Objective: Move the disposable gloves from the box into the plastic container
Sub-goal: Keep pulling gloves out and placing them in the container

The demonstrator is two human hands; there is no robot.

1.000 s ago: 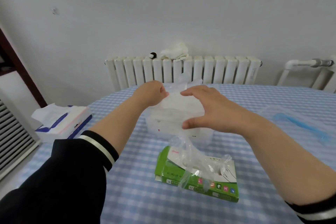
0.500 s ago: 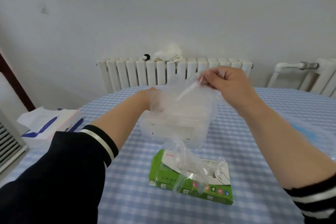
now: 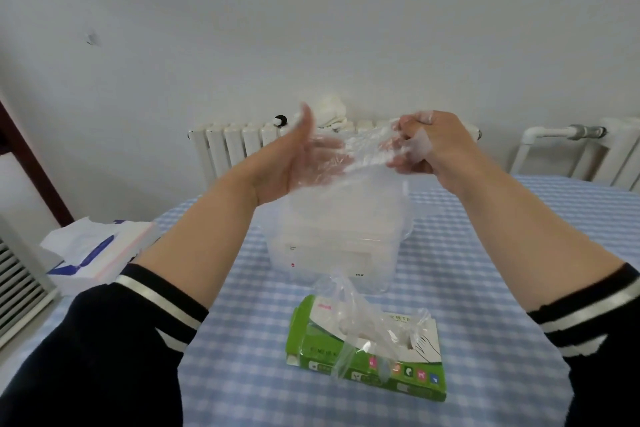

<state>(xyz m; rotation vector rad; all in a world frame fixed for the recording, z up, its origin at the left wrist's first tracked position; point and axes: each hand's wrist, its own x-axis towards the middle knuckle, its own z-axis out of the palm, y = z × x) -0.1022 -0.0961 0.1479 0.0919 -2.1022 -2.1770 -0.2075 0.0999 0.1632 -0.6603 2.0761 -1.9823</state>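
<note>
A clear disposable glove (image 3: 360, 152) is stretched in the air between both hands, above the translucent plastic container (image 3: 332, 246). My right hand (image 3: 429, 146) grips the glove's right end in curled fingers. My left hand (image 3: 298, 159) is held up with thumb raised and fingers straight, and the glove film lies over those fingers. The green and white glove box (image 3: 367, 354) lies flat on the table in front of the container. A crumpled clear glove (image 3: 349, 308) sticks up out of its opening.
The table (image 3: 485, 288) has a blue and white checked cloth. A tissue pack (image 3: 100, 250) with white tissue poking out sits at the left edge. A white radiator (image 3: 235, 146) with a cloth on top runs along the wall behind.
Both hands have risen from the container top. The right hand pulled a glove up and to the right; the left hand lifted off the container and spread open under the film.
</note>
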